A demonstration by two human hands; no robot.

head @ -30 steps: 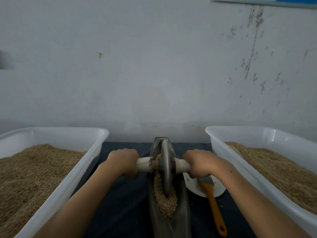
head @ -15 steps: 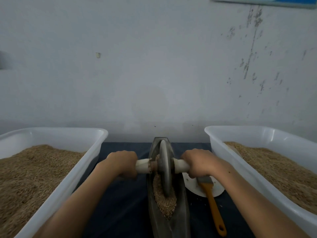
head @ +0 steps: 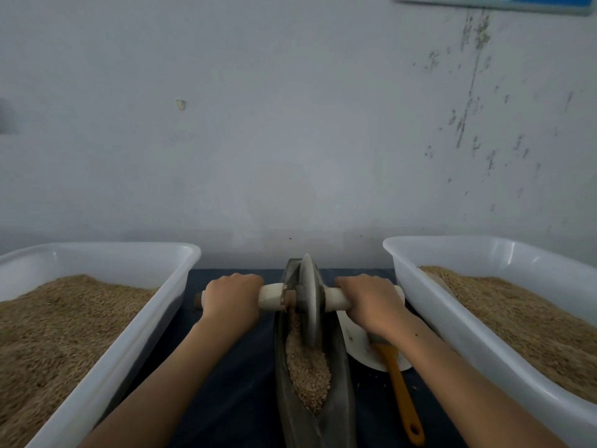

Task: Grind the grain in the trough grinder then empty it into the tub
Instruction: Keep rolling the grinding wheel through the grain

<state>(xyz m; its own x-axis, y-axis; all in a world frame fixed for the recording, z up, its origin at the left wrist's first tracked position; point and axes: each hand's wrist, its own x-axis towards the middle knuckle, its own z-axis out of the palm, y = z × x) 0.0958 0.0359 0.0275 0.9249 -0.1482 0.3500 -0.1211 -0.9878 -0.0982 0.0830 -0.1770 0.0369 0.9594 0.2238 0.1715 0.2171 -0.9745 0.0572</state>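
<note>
The wheel (head: 307, 300) has rolled further toward the wall end of the trough (head: 339, 376) since a second ago. Two tubs of grain: one left (head: 135, 337), one right (head: 452, 321). Left hand (head: 233, 299) and right hand (head: 371, 300) each grip the axle (head: 273, 296), wheel between them. One brush (head: 400, 392), one plate (head: 355, 341) on the tabletop (head: 232, 392)

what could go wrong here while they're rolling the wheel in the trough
1. The wheel sits near the trough's far end; pushed further, it might ride out over the tip.
2. Grain piled toward the near end could spill onto the dark cloth.
3. The right hand works just above the plate and orange-handled brush and might knock them.
</note>
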